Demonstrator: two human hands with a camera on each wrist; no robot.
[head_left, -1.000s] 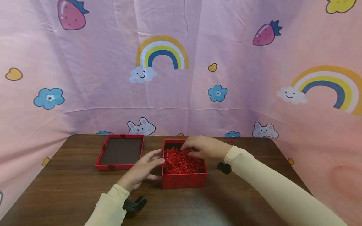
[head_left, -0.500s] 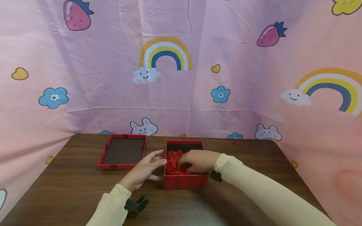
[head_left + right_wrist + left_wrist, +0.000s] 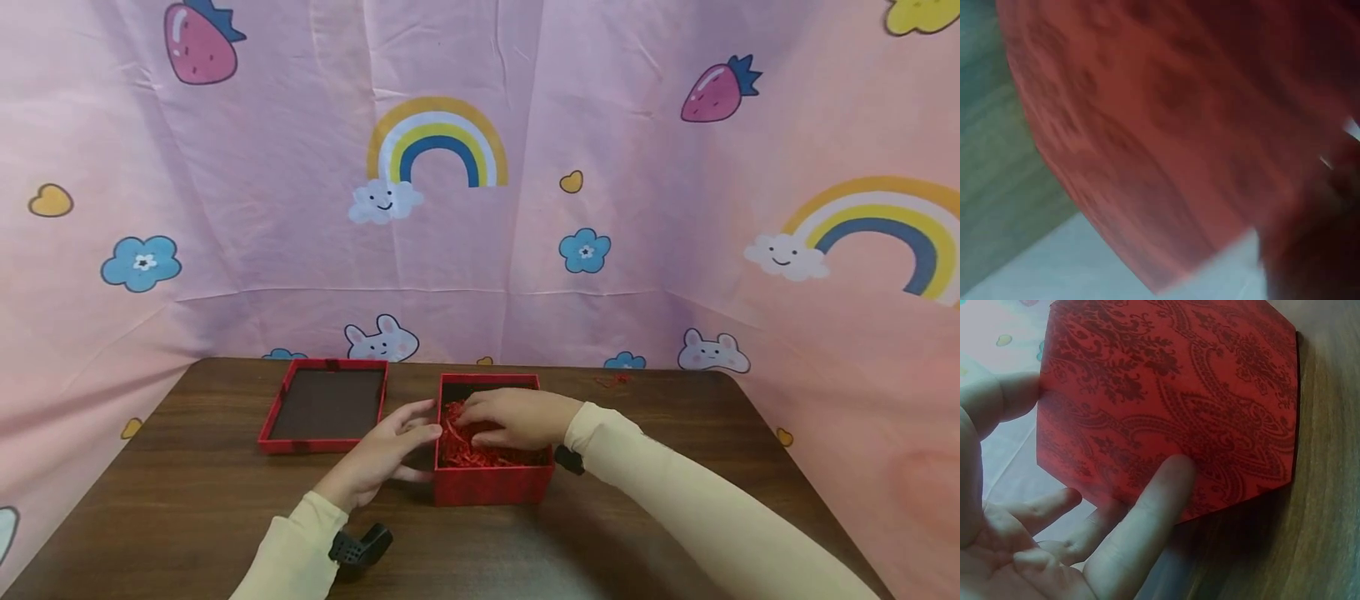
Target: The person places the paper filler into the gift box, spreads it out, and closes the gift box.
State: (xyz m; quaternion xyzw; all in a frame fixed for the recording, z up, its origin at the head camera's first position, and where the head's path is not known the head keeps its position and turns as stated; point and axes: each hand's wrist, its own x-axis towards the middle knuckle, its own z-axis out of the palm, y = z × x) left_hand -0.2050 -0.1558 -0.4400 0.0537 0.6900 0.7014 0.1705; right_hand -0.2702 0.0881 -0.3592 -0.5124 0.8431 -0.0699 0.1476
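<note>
A red box (image 3: 491,487) without its lid stands mid-table in the head view, with red shredded paper (image 3: 459,454) inside. My left hand (image 3: 382,454) rests against the box's left side, fingers spread. Seen from the left wrist, its fingertips touch the patterned red wall (image 3: 1166,394) without curling round it. My right hand (image 3: 517,415) reaches in over the right wall and lies palm down on the paper, its fingers fairly extended; part of the paper is hidden under it. In the blurred right wrist view the box wall (image 3: 1147,144) fills most of the frame.
Left of the box lies a red-rimmed lid (image 3: 326,404), dark inside face up, partly behind my left hand. A few red paper shreds (image 3: 615,380) lie near the table's back edge. A patterned curtain (image 3: 442,250) surrounds the wooden table (image 3: 187,500).
My right hand moved forward from the box's back part, dug curled fingers into the paper, then lifted slightly and straightened them, shifting left. My left hand stays at the box's side.
</note>
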